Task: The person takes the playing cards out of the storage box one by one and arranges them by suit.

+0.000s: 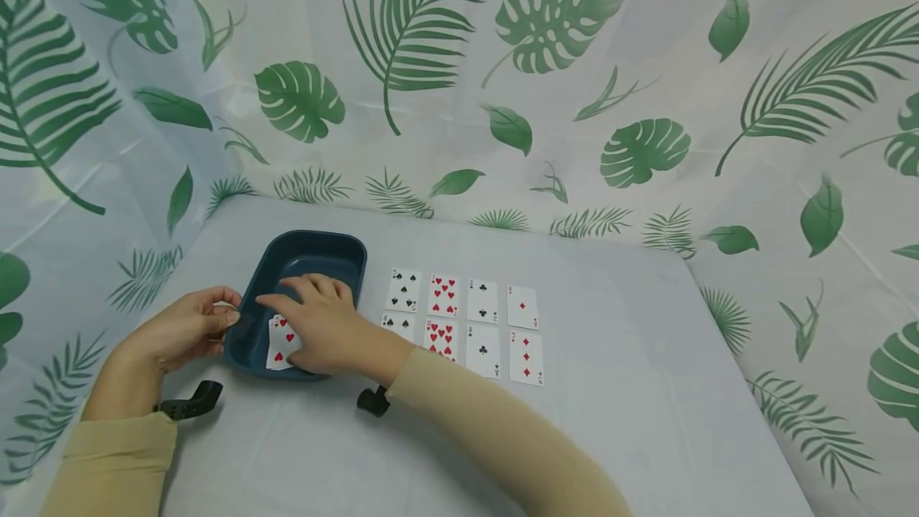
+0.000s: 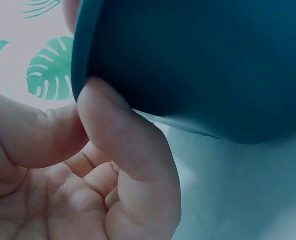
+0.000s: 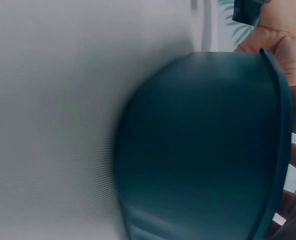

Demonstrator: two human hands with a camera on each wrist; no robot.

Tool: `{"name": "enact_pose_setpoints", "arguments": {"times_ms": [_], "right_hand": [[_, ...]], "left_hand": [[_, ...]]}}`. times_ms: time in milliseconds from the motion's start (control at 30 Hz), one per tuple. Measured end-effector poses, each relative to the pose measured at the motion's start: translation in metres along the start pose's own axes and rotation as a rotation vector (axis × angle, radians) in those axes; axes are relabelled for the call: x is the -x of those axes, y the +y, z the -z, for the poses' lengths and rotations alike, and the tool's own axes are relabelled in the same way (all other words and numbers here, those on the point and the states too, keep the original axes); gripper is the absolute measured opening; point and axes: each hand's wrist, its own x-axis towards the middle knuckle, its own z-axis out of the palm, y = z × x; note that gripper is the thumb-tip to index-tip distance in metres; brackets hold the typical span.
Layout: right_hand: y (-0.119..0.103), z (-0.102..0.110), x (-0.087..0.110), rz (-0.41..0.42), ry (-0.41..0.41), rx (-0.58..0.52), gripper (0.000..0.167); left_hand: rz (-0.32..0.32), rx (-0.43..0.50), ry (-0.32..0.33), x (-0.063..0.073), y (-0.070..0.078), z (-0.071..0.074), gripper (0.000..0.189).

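A dark blue tray (image 1: 267,262) with raised walls stands at the left of the table. My left hand (image 1: 197,329) pinches its left rim between thumb and curled finger, as the left wrist view shows close up. My right hand (image 1: 323,325) reaches over the tray from the right, its fingers spread above the inside. Beside its thumb a white playing card with red hearts (image 1: 278,345) lies in the tray's near part. The right hand covers some of that card, and whether the thumb touches it is hard to tell.
Right of the tray, two rows of face-up playing cards lie on the white table (image 1: 610,405), among them a two of clubs (image 1: 483,301) and a three of diamonds (image 1: 527,357). My right forearm partly hides the near row. Leaf-printed cloth (image 1: 445,134) hangs around the table.
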Motion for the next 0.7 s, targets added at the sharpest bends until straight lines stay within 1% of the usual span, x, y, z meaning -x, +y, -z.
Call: {"name": "enact_pose_setpoints", "arguments": {"times_ms": [100,300,533,700], "right_hand": [[-0.003,0.001,-0.006,-0.005,-0.044,0.038,0.089],[-0.005,-0.002,-0.014,-0.017,-0.115,0.079,0.084],[-0.003,-0.009,-0.019,-0.008,-0.154,0.105,0.08],[-0.005,-0.011,-0.024,-0.038,-0.188,0.102,0.078]], "left_hand": [[-0.003,0.001,-0.006,0.001,0.001,0.0,0.015],[-0.019,0.0,-0.014,0.002,0.002,0.0,0.017],[-0.02,-0.001,-0.015,0.0,0.0,0.002,0.016],[-0.031,0.012,-0.025,-0.001,-0.001,0.002,0.016]]}}
